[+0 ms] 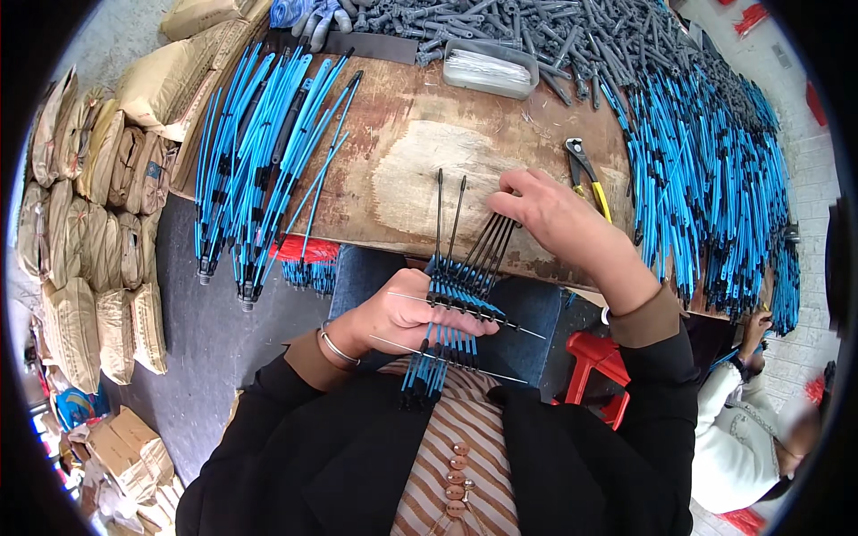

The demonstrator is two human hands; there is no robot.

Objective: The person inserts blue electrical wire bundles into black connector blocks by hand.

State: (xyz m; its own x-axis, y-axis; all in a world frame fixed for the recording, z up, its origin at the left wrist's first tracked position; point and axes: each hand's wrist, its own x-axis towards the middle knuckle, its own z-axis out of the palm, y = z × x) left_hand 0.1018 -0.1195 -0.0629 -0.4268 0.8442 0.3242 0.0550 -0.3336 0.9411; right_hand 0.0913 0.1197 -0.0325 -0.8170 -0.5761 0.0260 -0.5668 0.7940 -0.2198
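We hold a bundle of blue-and-black sticks [458, 293] above our lap, in front of the near edge of the table. Two thin wires [527, 333] pass across the bundle, one higher and one lower. Our left hand [407, 313] is closed around its middle, and the fingers are pressed together between the two wires. Our right hand [559, 213] is at the upper black ends of several sticks; its fingers are bent near each other, but we cannot tell if the tips pinch firmly. Two other black ends point upward, to the left of these.

Beyond, on the wooden table [344, 179], we have pliers [585, 174] with yellow handles near our right hand, and a clear box [490, 87] of thin white pieces farther back. Blue sticks lie in a left heap [277, 152] and a larger right heap [706, 179]. Behind the box is a pile of grey parts [509, 25].
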